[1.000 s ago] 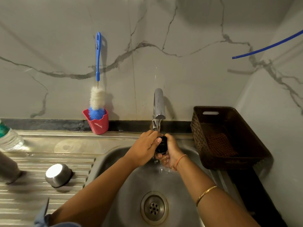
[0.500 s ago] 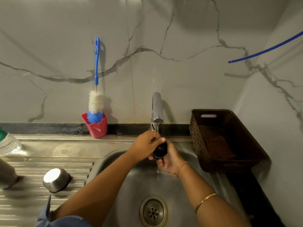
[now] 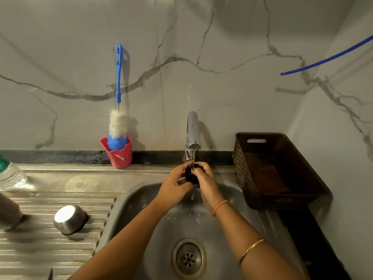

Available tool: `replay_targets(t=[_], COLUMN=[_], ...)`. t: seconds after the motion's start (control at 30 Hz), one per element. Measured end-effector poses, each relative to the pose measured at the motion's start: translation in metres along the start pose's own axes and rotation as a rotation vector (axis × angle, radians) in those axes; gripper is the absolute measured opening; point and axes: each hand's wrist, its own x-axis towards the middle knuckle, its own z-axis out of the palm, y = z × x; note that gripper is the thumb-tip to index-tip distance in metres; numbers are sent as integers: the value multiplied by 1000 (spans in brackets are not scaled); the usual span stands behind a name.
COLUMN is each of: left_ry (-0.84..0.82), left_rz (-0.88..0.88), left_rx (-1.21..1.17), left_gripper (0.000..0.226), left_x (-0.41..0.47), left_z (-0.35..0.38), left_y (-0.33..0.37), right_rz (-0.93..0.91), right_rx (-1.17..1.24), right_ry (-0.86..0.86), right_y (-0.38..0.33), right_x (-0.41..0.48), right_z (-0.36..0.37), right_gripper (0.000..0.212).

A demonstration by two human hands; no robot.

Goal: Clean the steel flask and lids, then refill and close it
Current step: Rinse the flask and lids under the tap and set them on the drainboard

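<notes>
Gripping a small black lid (image 3: 191, 174) between both sets of fingers, I hold it directly under the tap (image 3: 193, 130), where a thin stream of water falls onto it. My left hand (image 3: 175, 184) curls its fingers (image 3: 182, 168) tight against the lid's left side, and my right hand (image 3: 205, 182) presses its fingers (image 3: 201, 165) closed against the right side and top, so the lid is clamped from both sides above the back of the sink (image 3: 129, 203). An orange thread circles my right wrist, and a thin gold bangle (image 3: 251, 251) sits further down that forearm. Water splashes in the steel basin below my hands, and the round drain (image 3: 189, 259) lies near the bottom of the view.

To the left, on the ribbed draining board (image 3: 40, 249), a steel cap (image 3: 69, 219) rests upside down. At the far left edge, part of the steel flask (image 3: 9, 214) shows, cut off by the frame. Behind it lies a clear plastic bottle (image 3: 11, 176) with a green label. Against the marble wall stands a red cup (image 3: 119, 152) holding a blue-handled bottle brush (image 3: 118, 122). A dark brown woven basket (image 3: 302, 190) sits to the right of the sink, well apart from my hands
</notes>
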Motion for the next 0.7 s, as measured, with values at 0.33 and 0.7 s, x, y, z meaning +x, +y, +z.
replay_targets(t=[0.33, 0.7], left_ry=[275, 147], left_rz=[221, 345], left_rx=[336, 731], left_gripper=[48, 47], left_x=[1, -1], left_z=[0, 16], left_y=[-2, 7], right_rz=[-1, 378], right_rx=[50, 408], right_ry=[-68, -122], right_y=[4, -3], right_x=[2, -5], right_z=[0, -3], right_gripper=[31, 56])
